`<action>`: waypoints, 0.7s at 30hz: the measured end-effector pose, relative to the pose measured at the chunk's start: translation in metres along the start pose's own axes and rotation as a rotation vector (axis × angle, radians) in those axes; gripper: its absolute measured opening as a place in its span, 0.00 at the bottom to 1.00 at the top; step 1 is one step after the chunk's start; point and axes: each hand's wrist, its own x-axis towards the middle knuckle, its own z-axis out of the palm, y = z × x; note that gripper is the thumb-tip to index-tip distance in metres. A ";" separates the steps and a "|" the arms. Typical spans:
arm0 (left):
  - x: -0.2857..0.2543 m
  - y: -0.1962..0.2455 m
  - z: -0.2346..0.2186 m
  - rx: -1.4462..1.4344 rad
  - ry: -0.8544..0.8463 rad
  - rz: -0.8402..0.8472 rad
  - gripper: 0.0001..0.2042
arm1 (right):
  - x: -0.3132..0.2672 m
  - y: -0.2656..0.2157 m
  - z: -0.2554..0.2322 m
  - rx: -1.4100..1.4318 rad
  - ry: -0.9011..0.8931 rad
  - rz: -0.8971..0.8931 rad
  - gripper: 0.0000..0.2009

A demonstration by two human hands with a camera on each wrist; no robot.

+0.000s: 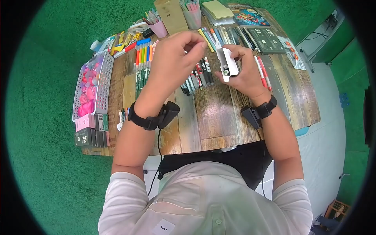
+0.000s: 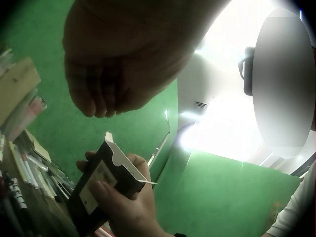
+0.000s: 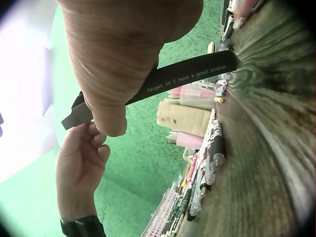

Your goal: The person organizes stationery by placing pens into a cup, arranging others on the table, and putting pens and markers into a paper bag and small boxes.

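Note:
My right hand grips a slim black cardboard pen box, thumb on one side and fingers on the other. The box has a white inside, a pale label on one face and small printed writing along an edge. Its end flaps stand open toward my chest, and round pen ends show inside in the head view. My left hand hovers to the left of the box, over the pens, with loosely curled fingers. Nothing shows between those fingers, and in the left wrist view they hang apart from the box.
Rows of pens and markers cover the wooden table. Pen cups and a brown paper bag stand at the back. At left sits a white basket of pink things above stacked boxes; black boxes lie right.

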 end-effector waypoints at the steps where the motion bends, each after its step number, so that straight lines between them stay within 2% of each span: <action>1: -0.001 -0.002 0.001 0.001 0.002 0.000 0.07 | 0.000 0.000 0.000 -0.003 -0.013 -0.001 0.34; 3: -0.004 -0.007 0.008 0.019 -0.051 0.089 0.06 | 0.000 0.000 0.000 -0.007 -0.027 0.000 0.34; 4: -0.006 -0.005 0.010 0.018 -0.051 0.088 0.06 | 0.000 -0.001 0.000 -0.001 -0.023 -0.003 0.34; 6: -0.009 0.002 0.014 0.095 -0.161 0.089 0.07 | -0.001 0.000 0.000 0.004 -0.020 -0.006 0.34; 7: -0.009 0.003 0.016 0.095 -0.160 0.088 0.07 | -0.002 0.002 0.000 0.002 -0.022 -0.004 0.33; 9: -0.009 0.003 0.016 0.189 -0.204 0.202 0.06 | -0.003 0.004 -0.002 0.010 -0.029 -0.005 0.33; 10: -0.007 0.001 0.010 0.202 -0.199 0.194 0.06 | -0.003 0.004 -0.003 -0.007 -0.033 0.012 0.33; 13: 0.002 -0.010 -0.023 0.098 -0.052 0.075 0.07 | 0.001 -0.004 -0.006 -0.061 -0.032 0.007 0.32; 15: 0.008 -0.024 -0.064 0.287 -0.044 -0.140 0.09 | 0.002 -0.008 -0.009 -0.107 -0.047 0.026 0.32; 16: 0.009 -0.037 -0.087 0.449 -0.074 -0.105 0.10 | 0.002 -0.006 -0.008 -0.092 -0.042 0.028 0.32; 17: 0.010 -0.049 -0.108 0.578 -0.125 -0.227 0.10 | 0.001 -0.004 -0.006 -0.037 -0.025 0.033 0.32; 19: 0.009 -0.093 -0.140 0.604 -0.190 -0.476 0.10 | 0.000 -0.001 -0.005 0.039 -0.019 0.059 0.32; 21: 0.001 -0.137 -0.153 0.617 -0.222 -0.553 0.10 | -0.001 0.001 -0.005 0.003 -0.026 0.046 0.33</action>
